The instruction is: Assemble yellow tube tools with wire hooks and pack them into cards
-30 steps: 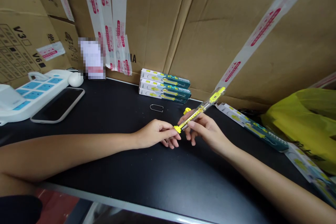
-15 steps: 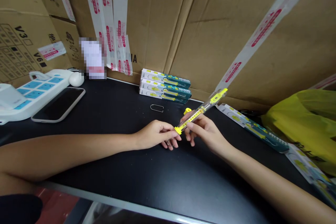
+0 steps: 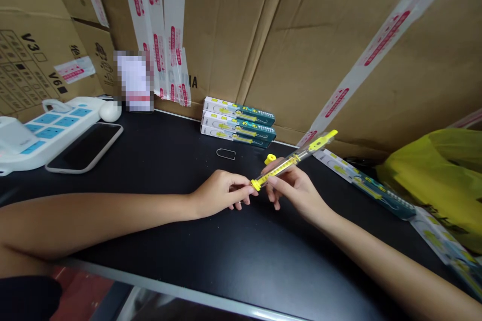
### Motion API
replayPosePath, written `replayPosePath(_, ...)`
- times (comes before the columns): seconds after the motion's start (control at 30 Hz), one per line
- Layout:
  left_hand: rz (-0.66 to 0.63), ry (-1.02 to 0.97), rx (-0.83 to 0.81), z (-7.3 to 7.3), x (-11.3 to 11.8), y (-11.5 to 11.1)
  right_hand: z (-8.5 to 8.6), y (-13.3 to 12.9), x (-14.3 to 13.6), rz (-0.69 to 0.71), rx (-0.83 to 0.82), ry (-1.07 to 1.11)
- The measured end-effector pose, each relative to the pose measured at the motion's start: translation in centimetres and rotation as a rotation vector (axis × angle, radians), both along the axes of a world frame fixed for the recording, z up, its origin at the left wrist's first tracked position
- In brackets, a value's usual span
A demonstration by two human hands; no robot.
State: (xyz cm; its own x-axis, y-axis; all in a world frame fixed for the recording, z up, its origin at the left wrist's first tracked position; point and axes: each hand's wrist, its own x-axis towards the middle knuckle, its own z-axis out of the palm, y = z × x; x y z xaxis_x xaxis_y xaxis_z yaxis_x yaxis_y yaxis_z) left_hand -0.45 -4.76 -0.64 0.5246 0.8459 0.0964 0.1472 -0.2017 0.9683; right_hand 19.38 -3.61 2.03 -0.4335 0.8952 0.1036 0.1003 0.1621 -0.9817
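A clear tubular spring scale (image 3: 288, 162) with a yellow scale strip and yellow ends is held tilted over the black table, its far end up and to the right. My right hand (image 3: 295, 184) is closed around the tube's middle, thumb on the near side. At its lower yellow end, my left hand (image 3: 223, 191) pinches with thumb and forefinger; a bit of metal shows under those fingers, mostly hidden. A small yellow cap (image 3: 270, 159) is just beyond my right fingers; whether they touch it I cannot tell. A U-shaped metal wire (image 3: 226, 154) lies on the table behind my left hand.
Several spring scale boxes (image 3: 238, 129) are stacked at the back against cardboard. More boxes (image 3: 365, 185) lie at right beside a yellow plastic bag (image 3: 433, 180). On the left are a phone (image 3: 86, 148) and a white power strip (image 3: 52, 130). The table's front edge (image 3: 181, 293) runs below my arms.
The spring scale's upper end has swung right and slightly down, so the tube lies flatter. My left fingers have shifted a little left, and less metal shows beneath them.
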Motion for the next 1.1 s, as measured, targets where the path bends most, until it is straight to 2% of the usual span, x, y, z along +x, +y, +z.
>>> replayPosePath(0.33, -0.003, 0.174, 0.401, 0.6, -0.3, -0.3, 0.2, -0.7, -0.4, 0.002, 0.017, 0.009)
replayPosePath(0.63, -0.034, 0.332, 0.587, 0.1, -0.6, -0.4, -0.8, -1.1, -0.5, 0.028, -0.008, 0.052)
replayPosePath(0.83, -0.023, 0.292, 0.532, 0.4, -0.5, -0.6, -0.9, -1.3, -0.6, 0.034, -0.006, 0.110)
replayPosePath(1.0, -0.034, 0.111, 0.257, 0.6, -0.1, -0.1, -1.0, -0.9, -0.8, -0.079, 0.019, 0.107)
replayPosePath(1.1, -0.058, 0.082, 0.166, 0.7, 0.0, 0.0, -1.2, -0.8, -0.9, -0.103, 0.025, 0.105)
